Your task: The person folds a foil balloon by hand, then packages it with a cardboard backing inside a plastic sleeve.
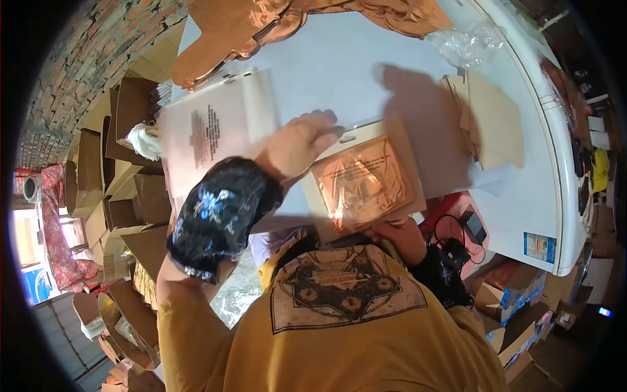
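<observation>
A clear plastic bag (410, 166) with printed text and a hang hole stands tilted before me. Inside it shows a shiny copper-coloured foil piece (366, 179) with a pale card edge around it. The curled fingers of my left hand (300, 142) are closed at the bag's upper left corner, slightly blurred. From below, my right hand (397, 235) grips the bag's lower edge, its fingers partly hidden behind it. Left of my left hand lies a stack of flat printed plastic bags (225, 121) on the white table (353, 62).
Copper-coloured foil sheets (241, 32) spread along the table's far side. Crumpled clear plastic (465, 46) and brown card pieces (496, 121) lie to the right. A red container (467, 225) with a black cable is near my right arm. Cardboard boxes (140, 199) crowd the left.
</observation>
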Demonstrator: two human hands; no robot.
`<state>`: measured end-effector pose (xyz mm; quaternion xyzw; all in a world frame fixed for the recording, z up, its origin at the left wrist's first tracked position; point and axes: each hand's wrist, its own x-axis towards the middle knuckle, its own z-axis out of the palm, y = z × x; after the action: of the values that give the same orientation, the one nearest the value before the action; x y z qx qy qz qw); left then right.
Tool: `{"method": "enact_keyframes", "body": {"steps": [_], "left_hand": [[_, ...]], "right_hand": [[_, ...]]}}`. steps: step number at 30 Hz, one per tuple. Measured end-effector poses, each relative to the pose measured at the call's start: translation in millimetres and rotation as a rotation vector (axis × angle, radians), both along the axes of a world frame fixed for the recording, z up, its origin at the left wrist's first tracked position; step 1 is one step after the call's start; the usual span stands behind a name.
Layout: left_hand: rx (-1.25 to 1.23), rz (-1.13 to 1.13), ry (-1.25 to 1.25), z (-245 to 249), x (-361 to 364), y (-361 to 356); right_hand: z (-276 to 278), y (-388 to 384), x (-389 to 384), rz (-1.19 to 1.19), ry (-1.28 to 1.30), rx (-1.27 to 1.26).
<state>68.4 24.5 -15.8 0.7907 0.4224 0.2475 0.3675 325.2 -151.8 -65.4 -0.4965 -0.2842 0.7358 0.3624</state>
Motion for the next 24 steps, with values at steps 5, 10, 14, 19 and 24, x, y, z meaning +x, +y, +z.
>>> {"method": "enact_keyframes", "body": {"steps": [5,10,14,19,24], "left_hand": [[-0.407,0.054,-0.032,-5.6,11.9,18.6],[-0.382,0.094,0.007,3.7,14.8,11.6],[-0.441,0.073,-0.036,5.7,13.0,5.8],[-0.525,0.078,-0.221,-5.8,12.5,7.5],[-0.719,0.070,-0.229,6.2,16.8,23.5]], "right_hand": [[0.9,-4.9,2.8,0.032,-0.048,0.043],[5.4,-7.7,1.9,-0.017,-0.040,0.020],[9.4,-6.3,0.7,-0.037,-0.032,-0.035],[6.2,-5.8,-1.0,-0.011,-0.045,-0.020],[10.9,-4.0,-2.5,0.025,-0.048,-0.025]]}}
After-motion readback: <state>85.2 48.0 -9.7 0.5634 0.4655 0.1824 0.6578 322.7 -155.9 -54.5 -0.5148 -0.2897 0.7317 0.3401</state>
